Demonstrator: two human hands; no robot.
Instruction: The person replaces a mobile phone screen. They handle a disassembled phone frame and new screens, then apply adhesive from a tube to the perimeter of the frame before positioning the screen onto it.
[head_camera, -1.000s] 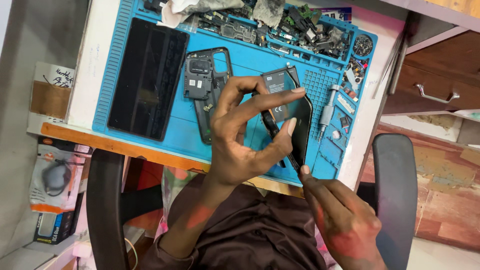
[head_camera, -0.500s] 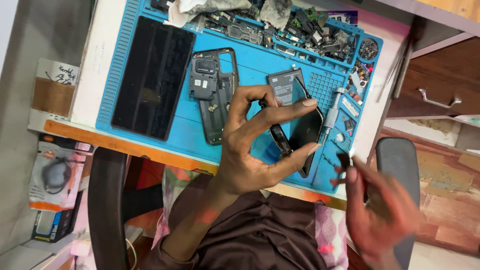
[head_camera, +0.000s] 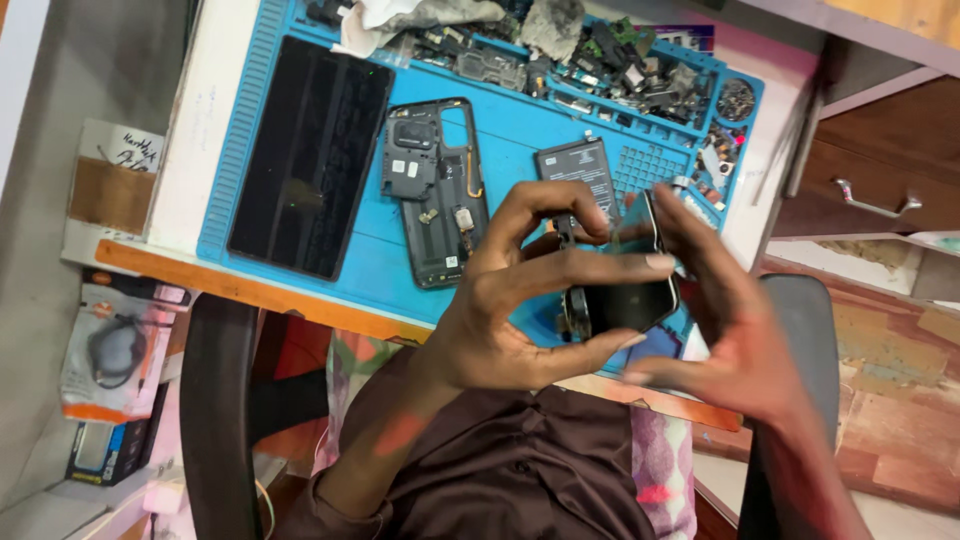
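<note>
Seated at a bench covered by a blue repair mat (head_camera: 300, 290). Both hands raised together above the near right corner of the mat, clamped on a dark phone part (head_camera: 625, 300).

Left hand (head_camera: 520, 310): thumb under the lower edge, fingers curled over the upper edge. Right hand (head_camera: 730, 320): fingers pressed to the right end and the raised thin edge. Exact make-up of the part not clear; glossy dark face, possibly a panel lifting off a body.

Handling, as judged: light, thin, stiff, smooth-faced, hence slippery and likely brittle under bending. Best held by the long edges, close to the corners, with no pressure on the flat face and no twist between the two hands.

On the mat, relative to the held part:
- opened phone frame (head_camera: 435, 190), up and left, lying flat, insides exposed;
- dark rectangular battery (head_camera: 578, 172), just above, partly hidden by the fingers;
- large black screen panel (head_camera: 310, 155), far left, lying flat;
- compartments of small parts and screws (head_camera: 640, 75) along the far edge.

Wooden drawer (head_camera: 870, 190) with metal handle beside the mat, to the right.
</note>
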